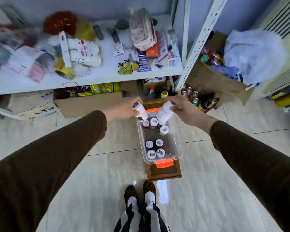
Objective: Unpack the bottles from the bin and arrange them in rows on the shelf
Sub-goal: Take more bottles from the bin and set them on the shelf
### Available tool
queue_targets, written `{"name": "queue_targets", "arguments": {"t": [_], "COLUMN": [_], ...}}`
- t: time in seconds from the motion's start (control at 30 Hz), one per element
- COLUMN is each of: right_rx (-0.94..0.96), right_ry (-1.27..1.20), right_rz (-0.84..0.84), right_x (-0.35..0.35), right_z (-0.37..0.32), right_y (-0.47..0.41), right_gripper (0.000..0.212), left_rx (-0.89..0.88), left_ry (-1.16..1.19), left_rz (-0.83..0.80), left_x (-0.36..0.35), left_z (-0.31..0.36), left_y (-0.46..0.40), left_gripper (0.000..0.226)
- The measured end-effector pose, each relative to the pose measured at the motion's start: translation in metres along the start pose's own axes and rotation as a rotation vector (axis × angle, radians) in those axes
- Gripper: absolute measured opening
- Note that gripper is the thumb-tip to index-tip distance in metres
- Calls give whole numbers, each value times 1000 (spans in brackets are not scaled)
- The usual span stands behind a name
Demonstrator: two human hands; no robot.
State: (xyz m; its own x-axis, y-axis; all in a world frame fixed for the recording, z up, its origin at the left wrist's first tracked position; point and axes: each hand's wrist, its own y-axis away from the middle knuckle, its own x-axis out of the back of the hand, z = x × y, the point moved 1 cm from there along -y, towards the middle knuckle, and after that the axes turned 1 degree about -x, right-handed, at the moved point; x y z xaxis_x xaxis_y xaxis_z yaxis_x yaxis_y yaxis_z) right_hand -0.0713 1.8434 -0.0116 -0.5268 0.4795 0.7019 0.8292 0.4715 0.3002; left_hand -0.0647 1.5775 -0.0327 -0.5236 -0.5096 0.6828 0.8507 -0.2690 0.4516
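Currently: two bottles held over clear bin (176, 144).
I see left hand (124, 107) gripping white bottle (141, 112), right hand (182, 108) gripping second bottle (164, 114); seven bottles (155, 149) stand inside, shelf (107, 76) at twelve o'clock.

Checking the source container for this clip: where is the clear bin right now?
In the head view, the clear bin sits centre frame on the tiled floor, atop a wooden tray, below both hands and before the shelf.
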Motion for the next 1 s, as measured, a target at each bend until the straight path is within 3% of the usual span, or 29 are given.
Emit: {"name": "queue_targets", "arguments": {"t": [0.23,0.47,0.7,1.0], "right_rx": [131,257,227,212], "right_ry": [-109,-222,-327,-108], "right_rz": [139,283,393,401], "right_x": [100,162,194,177], "right_z": [-122,-230,-296,-374], "right_y": [-1,18,32,35], "right_gripper": [43,22,44,59], "left_rx": [-82,-116,-129,-122], "left_ry": [162,233,308,307], "left_rz": [226,339,393,468], "left_x": [140,232,278,301], "left_z": [64,111,131,112], "left_y": [86,170,233,287], "left_gripper": [35,30,28,30]}}
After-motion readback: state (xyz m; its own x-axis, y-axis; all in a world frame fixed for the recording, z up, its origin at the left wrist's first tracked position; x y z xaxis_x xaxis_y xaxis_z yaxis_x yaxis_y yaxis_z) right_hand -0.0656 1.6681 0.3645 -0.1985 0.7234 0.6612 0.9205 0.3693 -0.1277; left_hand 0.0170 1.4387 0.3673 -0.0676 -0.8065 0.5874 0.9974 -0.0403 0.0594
